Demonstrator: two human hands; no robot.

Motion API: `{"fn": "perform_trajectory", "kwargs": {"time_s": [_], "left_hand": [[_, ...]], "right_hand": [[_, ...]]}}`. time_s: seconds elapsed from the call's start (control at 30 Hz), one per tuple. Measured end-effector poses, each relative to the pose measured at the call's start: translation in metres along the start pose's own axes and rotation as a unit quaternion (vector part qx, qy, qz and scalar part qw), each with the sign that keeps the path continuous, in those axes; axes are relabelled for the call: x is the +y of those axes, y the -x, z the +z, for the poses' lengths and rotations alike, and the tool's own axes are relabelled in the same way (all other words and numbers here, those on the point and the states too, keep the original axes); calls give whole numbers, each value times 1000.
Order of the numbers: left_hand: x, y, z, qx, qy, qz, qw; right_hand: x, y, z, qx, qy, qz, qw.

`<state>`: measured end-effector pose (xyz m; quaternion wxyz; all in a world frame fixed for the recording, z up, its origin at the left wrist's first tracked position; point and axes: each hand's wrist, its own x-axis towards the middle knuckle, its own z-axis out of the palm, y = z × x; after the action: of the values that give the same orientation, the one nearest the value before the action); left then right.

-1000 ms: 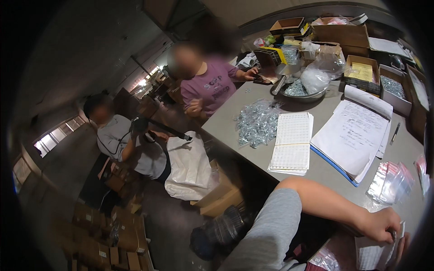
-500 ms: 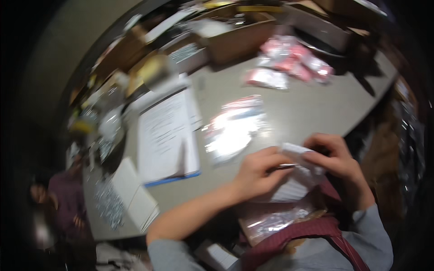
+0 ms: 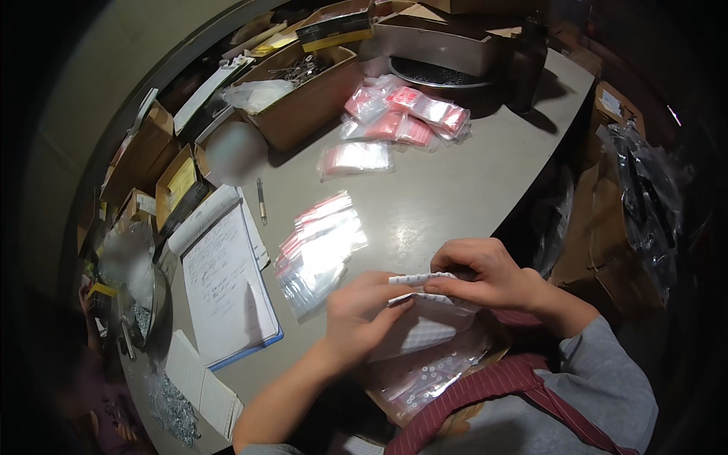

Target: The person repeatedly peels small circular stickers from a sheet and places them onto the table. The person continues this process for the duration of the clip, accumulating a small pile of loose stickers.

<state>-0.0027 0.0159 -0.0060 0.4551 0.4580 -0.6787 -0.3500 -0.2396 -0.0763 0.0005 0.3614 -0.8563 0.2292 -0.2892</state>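
Note:
Between my two hands is a white sheet [image 3: 425, 334] patterned with rows of small marks, its upper edge curled over. My left hand [image 3: 362, 309] grips the sheet's left side, thumb against fingers. The right side of that upper edge is pinched by my right hand [image 3: 485, 279]. Below the sheet, at my lap, lies a clear plastic bag [image 3: 413, 387] with several small pale rings showing. Just past my left hand, a fanned stack of clear zip bags [image 3: 322, 246] with red strips rests on the grey table [image 3: 447, 182].
An open notepad [image 3: 227, 284] on a blue-edged board lies left, with a pen [image 3: 262, 202] beyond. Pink-and-clear bag packs [image 3: 409, 114] sit before a dark round pan [image 3: 440, 73]. Cardboard boxes [image 3: 299, 106] line the far edge; small metal parts [image 3: 173, 409] lie near left.
The view has swung, so the table's things appear farther left. Both hands still hold the sheet; its curled upper edge now shows between them.

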Motion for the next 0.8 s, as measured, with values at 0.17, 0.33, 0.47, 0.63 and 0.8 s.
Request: {"fn": "perform_trajectory", "kwargs": {"time_s": [0.17,0.33,0.47,0.63,0.8], "left_hand": [[-2,-2,0,-24,50,-19,998],[11,-2,0,-10,63,-87,994],[9,-2,2,-3,59,-79,995],[2,1,0,-61,68,-100,991],[14,3,3,-19,90,-135,987]], "right_hand": [[1,1,6,26,-24,-3,999],[3,5,-1,9,-73,56,996],[4,13,-6,1,-148,129,981],[4,16,0,7,-243,138,960],[1,17,-2,21,-273,178,945]]}}
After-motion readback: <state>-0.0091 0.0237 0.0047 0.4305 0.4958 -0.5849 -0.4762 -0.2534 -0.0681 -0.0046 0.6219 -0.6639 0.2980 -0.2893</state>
